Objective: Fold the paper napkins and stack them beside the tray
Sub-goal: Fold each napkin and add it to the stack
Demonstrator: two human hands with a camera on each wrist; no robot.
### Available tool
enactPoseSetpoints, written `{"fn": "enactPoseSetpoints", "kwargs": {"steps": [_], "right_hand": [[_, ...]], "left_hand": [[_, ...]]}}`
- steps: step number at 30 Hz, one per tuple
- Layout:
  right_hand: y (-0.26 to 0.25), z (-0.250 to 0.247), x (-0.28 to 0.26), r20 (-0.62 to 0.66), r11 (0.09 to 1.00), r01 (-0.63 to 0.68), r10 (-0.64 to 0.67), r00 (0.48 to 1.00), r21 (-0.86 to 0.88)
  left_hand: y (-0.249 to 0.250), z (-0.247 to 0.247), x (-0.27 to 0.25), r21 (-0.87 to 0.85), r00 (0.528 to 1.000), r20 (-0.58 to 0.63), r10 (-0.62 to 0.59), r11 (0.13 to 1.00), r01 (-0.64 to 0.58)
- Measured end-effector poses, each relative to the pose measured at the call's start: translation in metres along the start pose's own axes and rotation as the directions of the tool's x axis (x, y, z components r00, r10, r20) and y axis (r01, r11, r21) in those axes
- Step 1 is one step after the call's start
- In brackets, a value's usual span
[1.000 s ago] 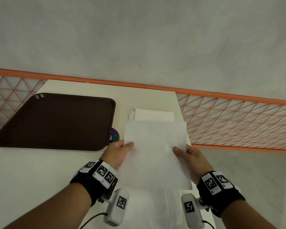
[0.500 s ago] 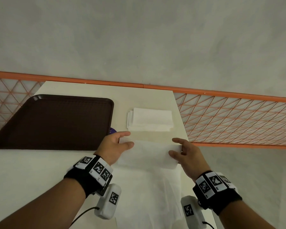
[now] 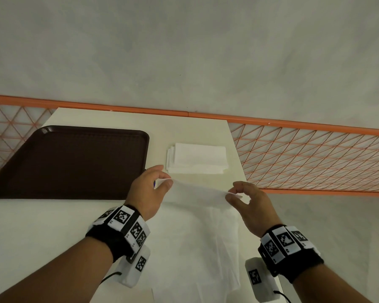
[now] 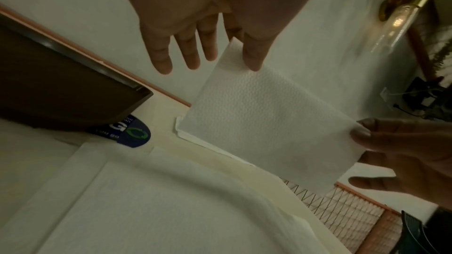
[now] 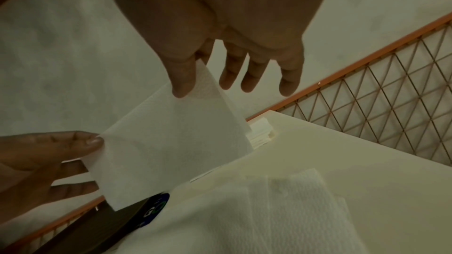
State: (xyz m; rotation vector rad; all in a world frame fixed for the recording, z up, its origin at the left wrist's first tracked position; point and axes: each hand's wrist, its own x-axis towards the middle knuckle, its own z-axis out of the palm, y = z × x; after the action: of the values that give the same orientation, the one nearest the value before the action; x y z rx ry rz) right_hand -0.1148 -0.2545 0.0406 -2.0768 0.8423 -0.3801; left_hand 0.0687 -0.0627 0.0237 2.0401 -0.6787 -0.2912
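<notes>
The folded napkin (image 3: pixel 198 190), which half a second ago was being pressed flat on the bench (image 3: pixel 52 226), has been lifted clear of it and is now held in the air between the two hands. Its left corner is pinched between thumb and forefinger of the left hand (image 3: pixel 148 191), the other fingers being spread loosely, and its right corner is pinched in the same way by the right hand (image 3: pixel 248 203). A second ago the sheet was still open at full size, so the fold is judged to be complete and the carrying step to have begun. The stack of folded napkins (image 3: pixel 197 158) lies just beyond the held napkin, beside the brown tray (image 3: pixel 70 160) and apart from it. Unfolded napkins (image 3: pixel 197 248) are still spread on the bench under the wrists, so more folding is judged to remain. A blue round sticker (image 4: pixel 133 132) is seen at the tray's near corner.
</notes>
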Motion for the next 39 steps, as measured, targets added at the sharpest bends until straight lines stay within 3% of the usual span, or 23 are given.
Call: {"fn": "enactPoseSetpoints", "kwargs": {"steps": [4, 8, 15, 17, 20, 22, 24, 26, 28, 31, 33, 35, 39], "right_hand": [[-0.003, 0.001, 0.004, -0.018, 0.983, -0.038, 0.042, 0.999, 0.177], [0.005, 0.008, 0.008, -0.015, 0.983, -0.088, 0.091, 0.996, 0.163], [0.042, 0.048, 0.002, 0.114, 0.949, -0.276, 0.294, 0.949, -0.155], [0.045, 0.059, 0.001, 0.112, 0.912, -0.297, 0.338, 0.934, -0.282], [0.043, 0.067, -0.004, 0.118, 0.801, -0.153, 0.268, 0.956, -0.579], [0.035, 0.072, -0.010, 0.208, 0.771, 0.037, 0.124, 0.970, -0.635], [0.027, 0.081, -0.017, 0.379, 0.742, 0.210, 0.064, 0.923, -0.636], [0.027, 0.093, -0.024, 0.519, 0.705, 0.311, 0.094, 0.850, -0.637], [0.035, 0.101, -0.029, 0.588, 0.672, 0.350, 0.156, 0.794, -0.652], [0.052, 0.096, -0.028, 0.539, 0.622, 0.289, 0.258, 0.802, -0.728], [0.061, 0.085, -0.024, 0.455, 0.585, 0.208, 0.313, 0.834, -0.784], [0.062, 0.074, -0.017, 0.415, 0.558, 0.209, 0.271, 0.868, -0.803], [0.045, 0.062, 0.005, 0.492, 0.582, 0.345, 0.111, 0.863, -0.736]], "left_hand": [[0.006, 0.000, 0.000, -0.024, 1.000, 0.000, 0.004, 1.000, -0.004], [-0.002, 0.005, -0.001, -0.009, 0.998, 0.034, -0.048, 0.999, 0.048], [-0.051, 0.036, -0.020, 0.256, 0.954, 0.175, -0.244, 0.947, 0.195], [-0.057, 0.041, -0.023, 0.371, 0.942, 0.156, -0.297, 0.902, 0.223], [-0.056, 0.044, -0.024, 0.504, 0.955, 0.101, -0.280, 0.842, 0.193], [-0.054, 0.048, -0.028, 0.555, 0.980, 0.144, -0.140, 0.831, 0.037], [-0.049, 0.057, -0.034, 0.550, 0.961, 0.278, -0.016, 0.822, -0.145], [-0.046, 0.069, -0.043, 0.556, 0.893, 0.449, 0.005, 0.781, -0.284], [-0.054, 0.077, -0.052, 0.615, 0.819, 0.556, -0.144, 0.734, -0.289], [-0.064, 0.076, -0.056, 0.703, 0.877, 0.462, -0.132, 0.658, -0.272], [-0.070, 0.072, -0.058, 0.705, 0.852, 0.462, -0.246, 0.685, -0.184], [-0.066, 0.070, -0.057, 0.708, 0.806, 0.496, -0.324, 0.687, -0.161], [-0.062, 0.072, -0.056, 0.712, 0.792, 0.496, -0.356, 0.689, -0.137]]}}
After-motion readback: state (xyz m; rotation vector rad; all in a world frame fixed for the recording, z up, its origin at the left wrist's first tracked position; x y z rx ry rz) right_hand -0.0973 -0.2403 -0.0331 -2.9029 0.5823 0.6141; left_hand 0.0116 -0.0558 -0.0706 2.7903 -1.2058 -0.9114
